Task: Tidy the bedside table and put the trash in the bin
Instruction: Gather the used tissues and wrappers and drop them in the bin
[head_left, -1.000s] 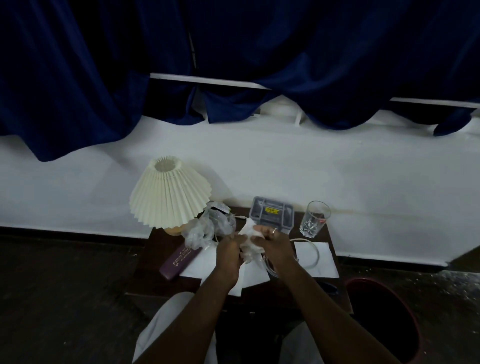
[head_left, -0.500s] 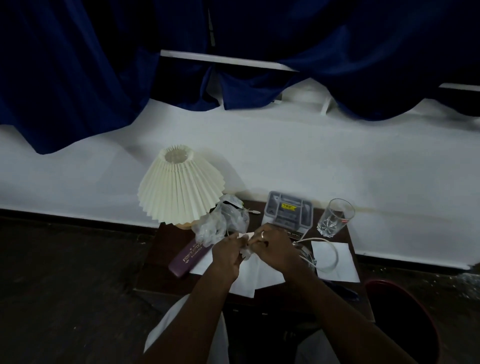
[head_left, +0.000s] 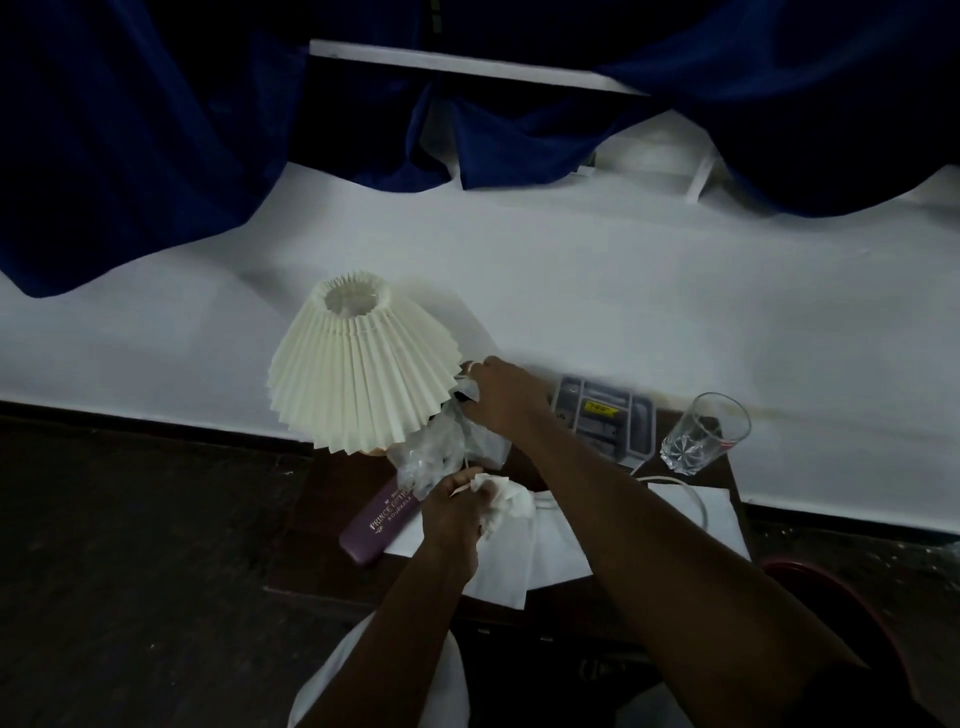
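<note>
Left hand (head_left: 457, 512) low and close to body, back of hand up, fingers curled tight round crumpled tissue (head_left: 511, 499). Left forearm bare, slanted up from bottom of view, wrist straight. Right hand (head_left: 506, 397) farther out, beyond left hand, knuckles up, fingers bent down and gripping top of crumpled clear plastic (head_left: 431, 457). Right arm stretched nearly straight, bare forearm on long diagonal from lower right corner. Hands apart, not touching; right forearm passed just right of left hand.

The shade (head_left: 358, 384) hides most of the lamp base (head_left: 376, 451); the bin (head_left: 810, 574) (dark red rim) shows only partly.
</note>
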